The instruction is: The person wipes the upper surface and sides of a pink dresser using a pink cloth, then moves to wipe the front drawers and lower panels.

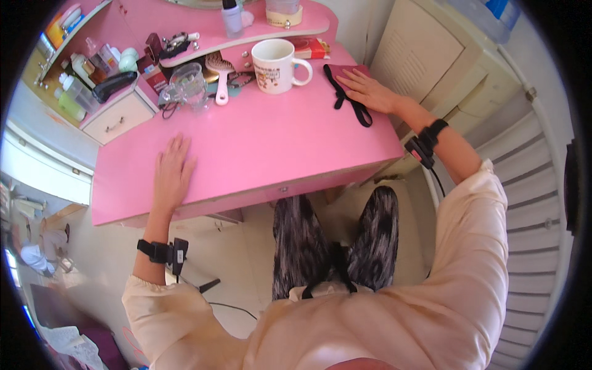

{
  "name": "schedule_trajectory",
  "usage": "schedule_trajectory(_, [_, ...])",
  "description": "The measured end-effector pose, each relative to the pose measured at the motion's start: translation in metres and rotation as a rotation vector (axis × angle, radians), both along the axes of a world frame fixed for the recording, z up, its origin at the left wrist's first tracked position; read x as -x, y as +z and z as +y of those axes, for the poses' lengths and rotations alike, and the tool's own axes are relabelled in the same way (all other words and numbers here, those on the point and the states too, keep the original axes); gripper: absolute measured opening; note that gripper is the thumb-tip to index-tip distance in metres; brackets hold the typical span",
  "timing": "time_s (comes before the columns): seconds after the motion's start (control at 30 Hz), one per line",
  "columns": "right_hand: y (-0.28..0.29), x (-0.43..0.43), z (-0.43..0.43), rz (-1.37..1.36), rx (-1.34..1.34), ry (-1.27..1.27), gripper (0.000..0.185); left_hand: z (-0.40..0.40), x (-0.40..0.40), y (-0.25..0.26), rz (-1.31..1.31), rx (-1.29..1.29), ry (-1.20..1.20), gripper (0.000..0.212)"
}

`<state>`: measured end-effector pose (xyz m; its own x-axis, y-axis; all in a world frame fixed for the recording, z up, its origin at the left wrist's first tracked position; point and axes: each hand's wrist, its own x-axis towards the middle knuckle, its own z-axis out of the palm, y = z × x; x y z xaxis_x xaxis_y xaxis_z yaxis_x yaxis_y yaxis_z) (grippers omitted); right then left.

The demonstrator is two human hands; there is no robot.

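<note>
My left hand [173,172] lies flat, palm down, on the pink tabletop [249,138] near its front left part, holding nothing. At the right end of the desk, my right hand [367,90] rests with spread fingers on a folded dark pink cloth item [356,70]. A black strap [361,113] trails from that item towards the front. Left of it stands a white mug [272,69] with a printed pattern, its handle to the right. Farther left are a pink-handled hairbrush [222,88] and a clear plastic cup-like container [190,85].
A small drawer unit [118,121] with bottles and a black case [114,86] borders the desk's left. A raised pink shelf [259,33] holds a lilac bottle [232,21]. A cream cabinet [416,51] and a radiator [522,222] stand right. Another person [39,252] sits far left.
</note>
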<state>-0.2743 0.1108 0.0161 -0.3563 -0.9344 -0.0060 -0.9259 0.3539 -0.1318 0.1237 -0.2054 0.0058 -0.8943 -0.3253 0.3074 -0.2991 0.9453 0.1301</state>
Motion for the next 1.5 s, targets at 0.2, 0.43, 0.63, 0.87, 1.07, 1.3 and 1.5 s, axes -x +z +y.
schedule_trajectory(0.2, [0.015,-0.104,0.052,0.073,0.053,0.035,0.05,-0.002,-0.006,-0.006,0.006,0.013,0.023,0.047])
schedule_trajectory(0.43, [0.02,-0.182,0.032,0.079,0.116,0.082,0.047,0.004,-0.004,-0.005,-0.004,0.044,0.046,0.047])
schedule_trajectory(0.63, [0.005,-0.244,-0.072,0.121,0.276,0.146,0.047,0.003,-0.009,-0.004,0.121,-0.065,0.057,0.05])
schedule_trajectory(0.87, [-0.019,-0.306,-0.192,0.076,0.348,0.158,0.05,0.001,-0.015,0.008,0.469,-0.453,0.087,0.053])
schedule_trajectory(1.07, [-0.01,-0.292,-0.191,-0.205,0.688,0.219,0.044,0.001,-0.015,0.011,0.599,-0.214,0.121,0.051])
schedule_trajectory(1.3, [-0.001,-0.242,-0.07,0.162,0.557,-0.072,0.046,0.047,0.014,0.012,0.042,0.078,-0.101,0.054])
schedule_trajectory(1.5, [0.001,-0.248,-0.06,0.272,0.466,-0.046,0.047,0.024,0.009,0.018,-0.258,-0.134,-0.128,0.054])
